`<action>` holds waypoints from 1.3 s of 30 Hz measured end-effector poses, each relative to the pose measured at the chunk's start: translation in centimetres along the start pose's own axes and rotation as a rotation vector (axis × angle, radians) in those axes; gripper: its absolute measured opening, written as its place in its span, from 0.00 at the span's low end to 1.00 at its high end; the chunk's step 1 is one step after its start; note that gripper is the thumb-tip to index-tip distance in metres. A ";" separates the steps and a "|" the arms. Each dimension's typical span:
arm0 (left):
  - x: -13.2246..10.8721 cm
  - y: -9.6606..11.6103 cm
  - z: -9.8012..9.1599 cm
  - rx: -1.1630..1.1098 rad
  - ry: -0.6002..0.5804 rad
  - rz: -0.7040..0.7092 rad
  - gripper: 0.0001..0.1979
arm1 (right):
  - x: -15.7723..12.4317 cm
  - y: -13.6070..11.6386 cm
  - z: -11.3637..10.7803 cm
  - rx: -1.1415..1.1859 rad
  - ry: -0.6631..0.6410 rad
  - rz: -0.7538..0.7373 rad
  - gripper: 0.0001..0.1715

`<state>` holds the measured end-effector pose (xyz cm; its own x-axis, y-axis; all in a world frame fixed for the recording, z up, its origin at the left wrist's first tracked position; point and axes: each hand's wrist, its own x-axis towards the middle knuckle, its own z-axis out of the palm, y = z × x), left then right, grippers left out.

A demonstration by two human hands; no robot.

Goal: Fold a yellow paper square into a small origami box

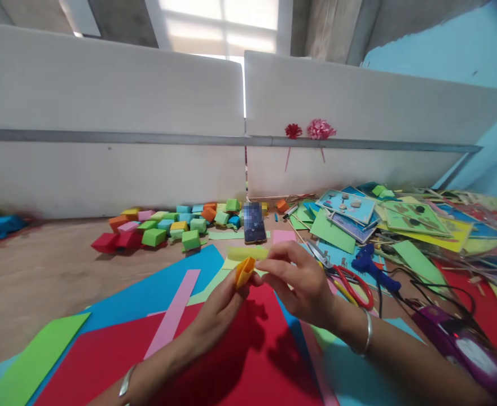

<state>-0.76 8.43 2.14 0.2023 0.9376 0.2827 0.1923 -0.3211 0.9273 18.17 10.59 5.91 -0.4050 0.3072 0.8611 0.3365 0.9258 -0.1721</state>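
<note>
A small folded piece of orange-yellow paper (243,273) is pinched between the fingers of my left hand (220,307), above a large red sheet (218,361). From the right, my right hand (301,280) reaches in with bent fingers, its fingertips closed at the paper's right edge. Exactly how they grip it is partly hidden. Just beyond the hands lies a pale yellow strip (242,254). A pink strip (174,313) lies across the red and blue sheets on the left.
Several folded paper cubes (154,237) stand at the back left, beside a phone (254,223). At right lie red-handled scissors (356,285), a blue glue gun (375,268) with its cable, a purple device (460,344) and stacked cards (350,206). A white panel (104,175) borders the back.
</note>
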 end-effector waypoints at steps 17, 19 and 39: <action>-0.7 2.0 -0.4 0.098 -0.330 0.045 0.19 | 1.4 0.6 -2.6 -0.228 -0.303 -0.226 0.14; -0.7 2.6 -0.4 0.124 -0.371 0.070 0.18 | 1.4 0.6 -2.7 -0.219 -0.373 -0.212 0.14; -1.4 3.1 0.6 0.108 -0.293 0.049 0.19 | 1.2 0.2 -2.5 0.010 -0.507 0.013 0.15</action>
<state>0.11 6.05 4.52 0.4793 0.8472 0.2292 0.2729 -0.3921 0.8785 19.88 10.56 8.13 -0.7636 0.3845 0.5187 0.3368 0.9226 -0.1882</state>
